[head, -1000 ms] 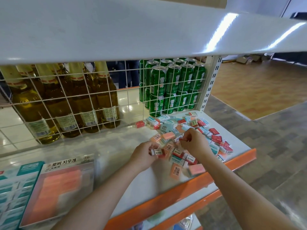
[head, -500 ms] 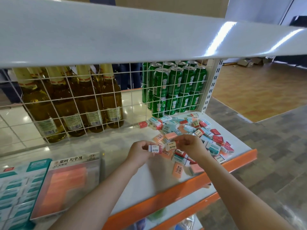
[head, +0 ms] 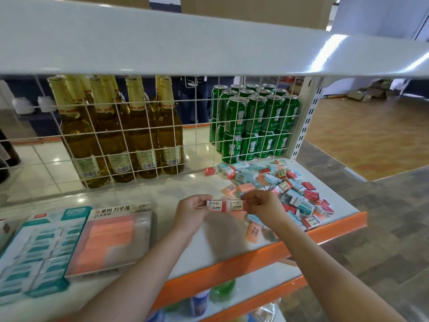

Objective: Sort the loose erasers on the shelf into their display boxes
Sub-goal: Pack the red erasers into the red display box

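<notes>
Both hands have lifted off the pile: the left hand (head: pixel 194 211) pinches one white-and-red sleeved 2B eraser (head: pixel 218 205), the right hand (head: pixel 262 209) pinches a second white-sleeved 2B eraser (head: pixel 237 204), end to end above the white shelf (head: pixel 209 247). Loose erasers (head: pixel 278 189) crowd its right corner; two display boxes, teal (head: pixel 34 252) and orange (head: pixel 111 240), sit left. Green cans (head: pixel 255 122) and amber bottles (head: pixel 120 140) stand behind the wire grid.

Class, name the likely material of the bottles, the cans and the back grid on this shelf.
Bottles: probably amber glass, see-through and glossy.
Cans: likely aluminium, with bright rims and printed green sides.
Back grid: seemingly white-coated metal wire, thin and rigid.
</notes>
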